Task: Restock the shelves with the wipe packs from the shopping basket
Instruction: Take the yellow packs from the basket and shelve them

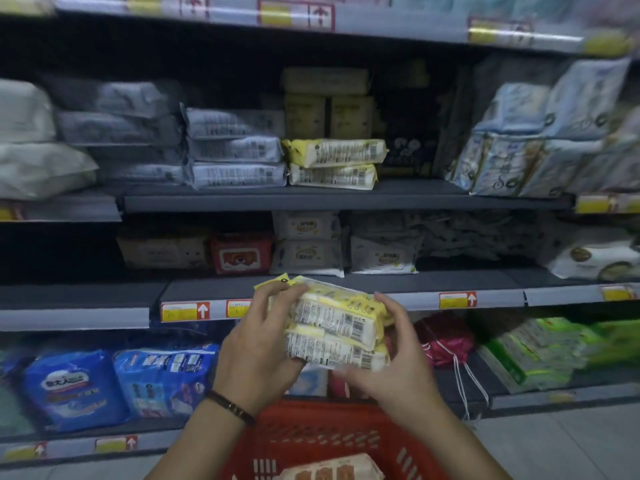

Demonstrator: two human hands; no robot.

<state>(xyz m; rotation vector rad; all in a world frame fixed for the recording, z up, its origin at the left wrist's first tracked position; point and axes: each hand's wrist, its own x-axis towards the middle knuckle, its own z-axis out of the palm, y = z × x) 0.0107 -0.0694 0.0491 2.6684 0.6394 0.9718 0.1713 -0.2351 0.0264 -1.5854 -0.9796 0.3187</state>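
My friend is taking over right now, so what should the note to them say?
Left hand and right hand together hold two stacked yellow wipe packs above the red basket, in front of the shelves.
Done: two matching yellow packs already lie stacked on the upper shelf.
Left: put the held packs on a shelf, probably with the matching ones. Another pack, pinkish, sits in the basket and needs shelving too.
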